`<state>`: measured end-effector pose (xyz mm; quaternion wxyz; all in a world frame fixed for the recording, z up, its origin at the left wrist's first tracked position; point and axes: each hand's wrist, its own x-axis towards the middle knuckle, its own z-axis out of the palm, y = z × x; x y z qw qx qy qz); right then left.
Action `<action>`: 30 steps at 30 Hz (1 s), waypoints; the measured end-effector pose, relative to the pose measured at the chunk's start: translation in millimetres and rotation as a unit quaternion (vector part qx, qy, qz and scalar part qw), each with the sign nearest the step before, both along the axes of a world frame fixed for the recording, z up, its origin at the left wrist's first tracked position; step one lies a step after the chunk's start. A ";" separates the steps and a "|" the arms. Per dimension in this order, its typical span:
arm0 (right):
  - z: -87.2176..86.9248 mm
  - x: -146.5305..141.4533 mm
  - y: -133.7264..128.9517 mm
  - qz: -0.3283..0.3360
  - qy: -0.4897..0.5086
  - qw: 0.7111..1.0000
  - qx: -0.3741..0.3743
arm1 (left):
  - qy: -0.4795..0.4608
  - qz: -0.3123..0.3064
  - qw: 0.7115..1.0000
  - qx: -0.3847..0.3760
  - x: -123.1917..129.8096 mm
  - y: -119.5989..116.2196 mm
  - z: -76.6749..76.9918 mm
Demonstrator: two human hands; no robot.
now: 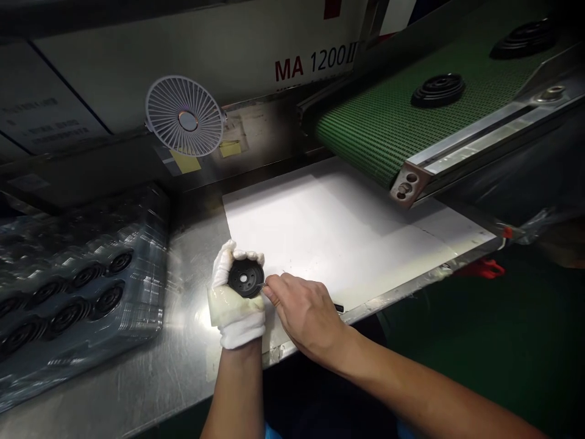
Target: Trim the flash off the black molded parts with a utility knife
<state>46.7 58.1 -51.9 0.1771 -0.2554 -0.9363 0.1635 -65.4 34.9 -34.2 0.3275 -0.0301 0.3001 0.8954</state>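
Observation:
My left hand (235, 299), in a white glove, is wrapped round a round black plastic wheel-like part (245, 278) with a centre hole and smaller holes around it. The part's face is turned up towards me. My bare right hand (306, 311) is closed in a pinch on a small knife; only its thin metal tip (262, 285) shows at the fingers, touching or very close to the part's right rim. A short black end (339, 308) sticks out beyond the right hand, perhaps the knife's handle. Both hands are above the table's front edge.
A white sheet (315, 225) covers part of the metal table (187, 305). Stacked clear trays (146, 305) at left hold several black parts. A green conveyor (365, 134) at right carries black round parts (439, 90). A white fan (186, 116) stands at the back.

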 end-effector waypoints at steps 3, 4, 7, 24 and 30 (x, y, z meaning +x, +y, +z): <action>-1.0 -0.4 -3.8 0.014 0.007 1.000 -0.008 | 0.017 0.024 1.000 0.009 0.6 -2.3 -3.1; -1.2 -0.4 -4.1 0.016 0.007 1.000 -0.010 | 0.025 0.017 0.999 0.011 -0.3 -3.9 -4.4; -0.6 0.5 -1.2 0.013 0.005 1.000 -0.014 | 0.027 -0.085 0.996 0.014 -6.0 -10.1 -7.0; -1.3 -1.7 -1.5 -0.001 -0.001 1.000 0.014 | -0.019 -0.064 0.998 0.008 -10.1 -3.3 -7.8; -0.3 1.9 4.2 0.007 -0.001 1.000 0.005 | 0.016 -0.167 0.986 0.007 -12.1 -15.5 -8.1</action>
